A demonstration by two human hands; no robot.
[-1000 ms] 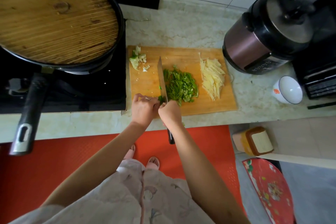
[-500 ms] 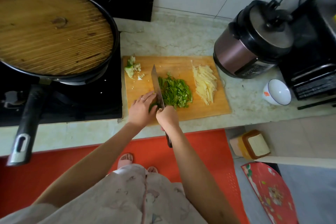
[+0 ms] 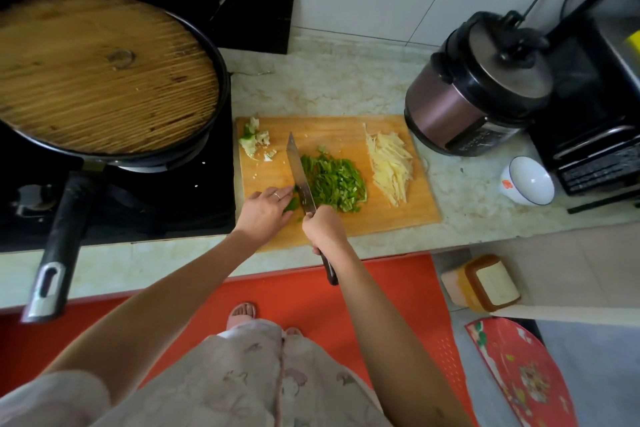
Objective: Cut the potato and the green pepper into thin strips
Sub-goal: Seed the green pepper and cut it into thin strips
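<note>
A wooden cutting board lies on the marble counter. A heap of green pepper strips sits at its middle, and pale potato strips lie at its right side. My right hand grips the handle of a kitchen knife, whose blade rests along the left edge of the pepper heap. My left hand lies flat with straight fingers on a small uncut pepper piece just left of the blade. Pepper core scraps sit in the board's far left corner.
A large pan with a wooden lid stands on the black stove at the left, its handle reaching past the counter edge. A pressure cooker and a white bowl stand to the right of the board.
My left hand's fingers have straightened out flat over the pepper piece. The view has shifted so that the board sits lower in frame; the knife stays beside the pepper heap.
</note>
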